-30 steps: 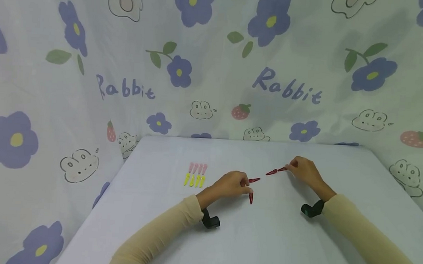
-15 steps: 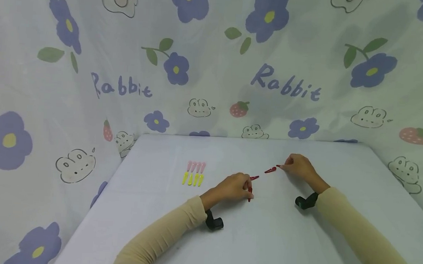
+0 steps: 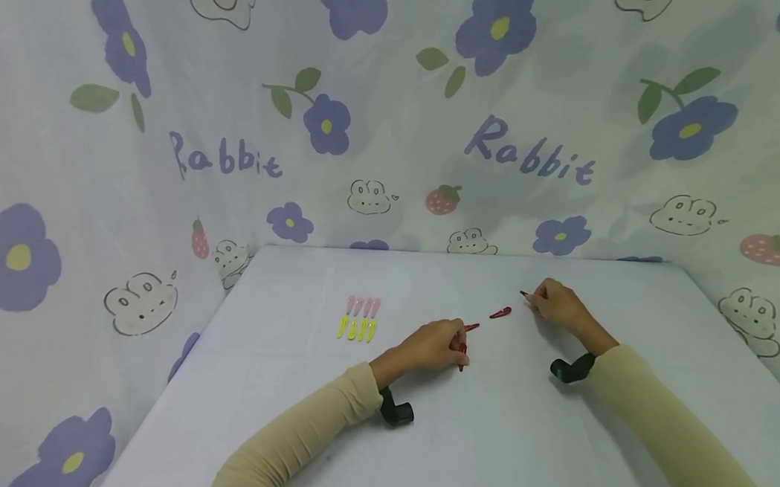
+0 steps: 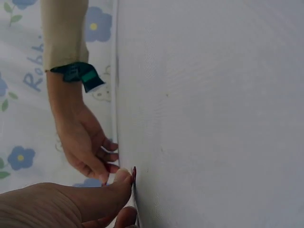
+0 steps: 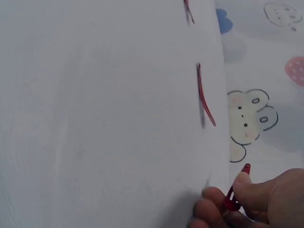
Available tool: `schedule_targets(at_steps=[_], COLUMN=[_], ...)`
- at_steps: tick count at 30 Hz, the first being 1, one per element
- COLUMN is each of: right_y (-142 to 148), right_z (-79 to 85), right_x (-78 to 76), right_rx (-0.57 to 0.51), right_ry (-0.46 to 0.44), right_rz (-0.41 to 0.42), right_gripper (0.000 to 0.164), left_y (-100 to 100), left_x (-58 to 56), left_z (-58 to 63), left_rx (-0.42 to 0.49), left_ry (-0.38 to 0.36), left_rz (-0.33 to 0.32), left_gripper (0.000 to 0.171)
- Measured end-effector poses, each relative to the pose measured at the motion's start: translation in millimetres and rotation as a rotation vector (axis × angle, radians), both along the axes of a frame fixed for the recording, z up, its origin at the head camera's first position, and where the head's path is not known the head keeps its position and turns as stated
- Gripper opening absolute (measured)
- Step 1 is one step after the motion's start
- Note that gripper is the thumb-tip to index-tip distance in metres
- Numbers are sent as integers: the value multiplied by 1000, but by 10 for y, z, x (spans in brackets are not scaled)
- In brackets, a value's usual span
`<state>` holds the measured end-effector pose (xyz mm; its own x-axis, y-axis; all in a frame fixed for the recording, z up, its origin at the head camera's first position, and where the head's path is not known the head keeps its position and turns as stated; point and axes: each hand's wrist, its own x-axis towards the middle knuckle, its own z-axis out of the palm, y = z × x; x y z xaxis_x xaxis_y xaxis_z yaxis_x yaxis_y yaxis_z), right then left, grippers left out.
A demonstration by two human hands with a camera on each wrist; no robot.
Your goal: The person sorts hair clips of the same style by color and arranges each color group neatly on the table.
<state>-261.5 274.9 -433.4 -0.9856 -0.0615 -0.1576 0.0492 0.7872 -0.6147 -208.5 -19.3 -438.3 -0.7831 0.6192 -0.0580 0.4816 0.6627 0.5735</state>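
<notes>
My left hand pinches a red snap hair clip near the middle of the white table. In the left wrist view, only a small end of this clip shows past the thumb. Just beyond those fingers lies a second red clip, and further right another red clip lies slanted on the cloth. Farther back on the right, my right hand holds a red clip off to the side of the lying ones. The right wrist view shows that clip between thumb and fingers.
Left of my left hand lie a row of pink hair clips and, nearer me, a row of yellow ones. A white cloth covers the table. Behind its far edge hangs a flowered curtain.
My right hand came left towards the lying clips, then moved back right and away with its clip. My left hand shifted slightly right and now has its clip closer against the fingers.
</notes>
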Motion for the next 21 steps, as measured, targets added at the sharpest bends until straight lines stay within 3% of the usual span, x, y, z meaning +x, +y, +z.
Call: schedule_targets(at_steps=[4, 7, 11, 21], right_y=[60, 76, 90, 34], right_z=[35, 41, 48, 97], right_x=[10, 26, 56, 148], right_rx=[-89, -74, -37, -116], right_ry=[14, 59, 147, 378], right_rz=[-26, -32, -45, -42], right_gripper=[23, 25, 27, 40], left_y=[-8, -3, 6, -80], left_x=[14, 19, 31, 40], left_z=[-7, -34, -41, 8], left_rx=[31, 51, 65, 100], left_ry=[0, -9, -33, -76], left_rz=[-18, -23, -22, 3], left_gripper=[23, 22, 21, 8])
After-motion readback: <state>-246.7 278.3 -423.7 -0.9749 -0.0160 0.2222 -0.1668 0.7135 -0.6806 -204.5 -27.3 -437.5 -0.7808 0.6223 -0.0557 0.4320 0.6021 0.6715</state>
